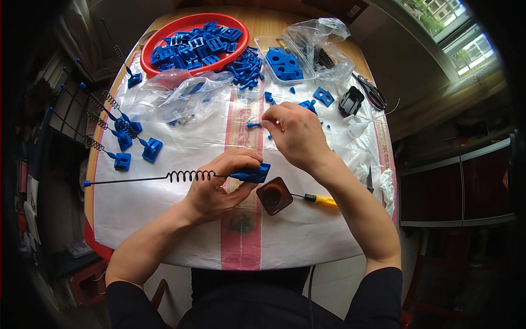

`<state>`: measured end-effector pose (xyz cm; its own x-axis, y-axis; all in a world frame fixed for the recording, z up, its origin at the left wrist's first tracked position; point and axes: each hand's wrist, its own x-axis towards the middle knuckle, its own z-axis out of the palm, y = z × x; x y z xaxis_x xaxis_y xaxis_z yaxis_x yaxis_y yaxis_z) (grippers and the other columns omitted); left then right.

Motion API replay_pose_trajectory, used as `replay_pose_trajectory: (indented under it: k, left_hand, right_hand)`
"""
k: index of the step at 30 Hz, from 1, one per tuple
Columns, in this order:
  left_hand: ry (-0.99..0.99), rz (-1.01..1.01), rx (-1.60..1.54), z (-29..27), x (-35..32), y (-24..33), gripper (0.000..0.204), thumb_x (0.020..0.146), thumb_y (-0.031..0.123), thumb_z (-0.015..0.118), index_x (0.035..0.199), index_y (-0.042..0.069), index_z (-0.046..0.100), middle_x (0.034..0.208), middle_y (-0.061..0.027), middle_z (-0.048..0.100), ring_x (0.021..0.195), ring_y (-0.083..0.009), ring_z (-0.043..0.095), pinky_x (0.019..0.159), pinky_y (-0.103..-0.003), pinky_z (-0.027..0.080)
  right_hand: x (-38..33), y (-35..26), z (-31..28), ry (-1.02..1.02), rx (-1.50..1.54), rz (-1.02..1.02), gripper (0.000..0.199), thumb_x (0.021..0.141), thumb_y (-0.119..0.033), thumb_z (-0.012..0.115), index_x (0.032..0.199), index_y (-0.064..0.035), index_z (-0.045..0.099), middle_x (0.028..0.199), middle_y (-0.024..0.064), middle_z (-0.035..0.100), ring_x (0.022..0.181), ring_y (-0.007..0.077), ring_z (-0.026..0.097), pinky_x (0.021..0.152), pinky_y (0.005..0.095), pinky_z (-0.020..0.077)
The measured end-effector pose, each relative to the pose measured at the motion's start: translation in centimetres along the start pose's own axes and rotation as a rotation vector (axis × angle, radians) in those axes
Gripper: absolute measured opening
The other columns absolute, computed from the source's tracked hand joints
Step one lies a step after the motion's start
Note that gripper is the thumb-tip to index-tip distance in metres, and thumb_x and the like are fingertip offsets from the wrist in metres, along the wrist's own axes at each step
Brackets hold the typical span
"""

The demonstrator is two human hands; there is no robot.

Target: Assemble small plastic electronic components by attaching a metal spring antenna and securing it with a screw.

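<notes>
Near the middle of the table, my left hand [222, 189] is closed round a blue plastic base [256, 173]. From that base a thin black rod with a spring coil [192, 175] runs left to a small blue tip. Further up and to the right, my right hand [298, 131] bends down with thumb and fingers pinched together. A small blue peg [253, 125] sticks out to the left at its fingertips. The hand partly covers a blue part [309, 106] behind it. Below the left hand's base stands a dark brown square container [275, 196], beside a yellow-handled screwdriver [323, 200].
A red basin [147, 60] of blue parts stands far left, with a pile of blue pegs [246, 68] beside it. A clear tub [264, 46], plastic bags [186, 90], scissors [372, 93] and a black box [350, 101] lie around. Several coiled-rod assemblies [123, 140] stand left.
</notes>
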<state>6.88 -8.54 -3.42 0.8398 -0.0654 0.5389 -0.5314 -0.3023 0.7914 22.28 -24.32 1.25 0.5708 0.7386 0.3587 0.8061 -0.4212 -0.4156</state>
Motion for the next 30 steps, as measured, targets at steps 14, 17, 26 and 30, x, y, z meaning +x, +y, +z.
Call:
replay_pose_trajectory:
  k: [14,17,26,30]
  left_hand:
    - [0.039,-0.036,0.062,0.2,-0.6,0.6,0.055,0.079,-0.009,0.077,0.129,0.004,0.055,0.122,-0.0155,0.066,0.112,-0.0260,0.068,0.093,-0.035,0.059]
    - [0.043,0.031,0.061,0.4,-0.3,0.2,0.051,0.078,-0.009,0.077,0.123,0.005,0.058,0.121,-0.0156,0.066,0.111,-0.0273,0.068,0.092,-0.035,0.059]
    - [0.058,0.037,0.050,0.5,-0.3,0.7,0.043,0.079,-0.006,0.079,0.116,0.007,0.061,0.119,-0.0138,0.064,0.107,-0.0269,0.067,0.088,-0.034,0.059]
    - [0.034,0.003,-0.032,1.0,-0.5,0.3,0.040,0.082,-0.004,0.079,0.116,0.006,0.061,0.119,-0.0129,0.064,0.107,-0.0265,0.066,0.088,-0.033,0.057]
  right_hand:
    - [6.6,-0.3,2.8,-0.521,-0.269,0.172,0.020,0.080,-0.018,0.069,0.091,-0.0046,0.078,0.090,0.0221,0.074,0.089,0.0386,0.072,0.083,0.0455,0.0571]
    - [6.3,-0.2,2.6,-0.498,-0.247,0.145,0.020,0.078,-0.016,0.068,0.090,-0.0024,0.076,0.088,0.0220,0.073,0.086,0.0380,0.072,0.080,0.0445,0.0573]
    - [-4.2,-2.7,-2.7,-0.179,0.463,0.077,0.009,0.088,-0.005,0.072,0.094,-0.0016,0.067,0.084,0.0098,0.068,0.071,0.0194,0.068,0.061,0.0314,0.0536]
    - [-5.7,-2.1,-2.1,-0.156,0.549,0.001,0.010,0.089,-0.001,0.072,0.096,-0.0030,0.066,0.093,0.0069,0.068,0.074,0.0166,0.065,0.064,0.0293,0.0528]
